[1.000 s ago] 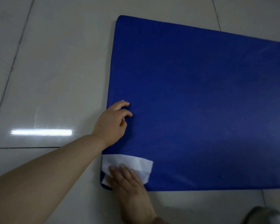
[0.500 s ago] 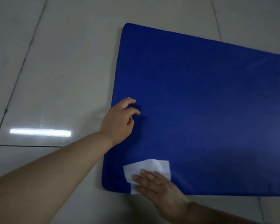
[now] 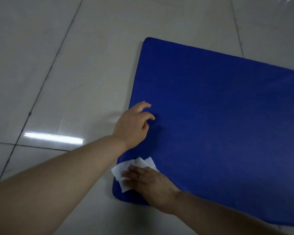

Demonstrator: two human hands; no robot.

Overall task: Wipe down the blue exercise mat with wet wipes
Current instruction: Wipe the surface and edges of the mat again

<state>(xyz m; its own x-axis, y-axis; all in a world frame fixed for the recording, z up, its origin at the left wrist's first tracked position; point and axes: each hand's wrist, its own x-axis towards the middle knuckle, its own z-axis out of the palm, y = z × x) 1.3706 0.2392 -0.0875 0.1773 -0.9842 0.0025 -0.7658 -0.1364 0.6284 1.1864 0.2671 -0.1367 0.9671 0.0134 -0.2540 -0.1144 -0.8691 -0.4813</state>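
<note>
A floor of large pale grey glossy tiles (image 3: pixel 61 68) with dark grout lines fills the view, and a bright bar of reflected light (image 3: pixel 53 138) lies on it at the left. A thick, flat blue exercise mat (image 3: pixel 219 124) with rounded corners lies on these tiles, running off the right edge of the view. The left hand (image 3: pixel 132 126) rests on the mat's left edge, fingers loosely bent with the tips touching the blue surface, holding nothing. The right hand (image 3: pixel 148 184) lies palm down near the mat's near-left corner, fingers fairly straight, pressing a crumpled white wet wipe (image 3: pixel 126 170) flat onto the mat; part of the wipe reaches the mat's left edge.
</note>
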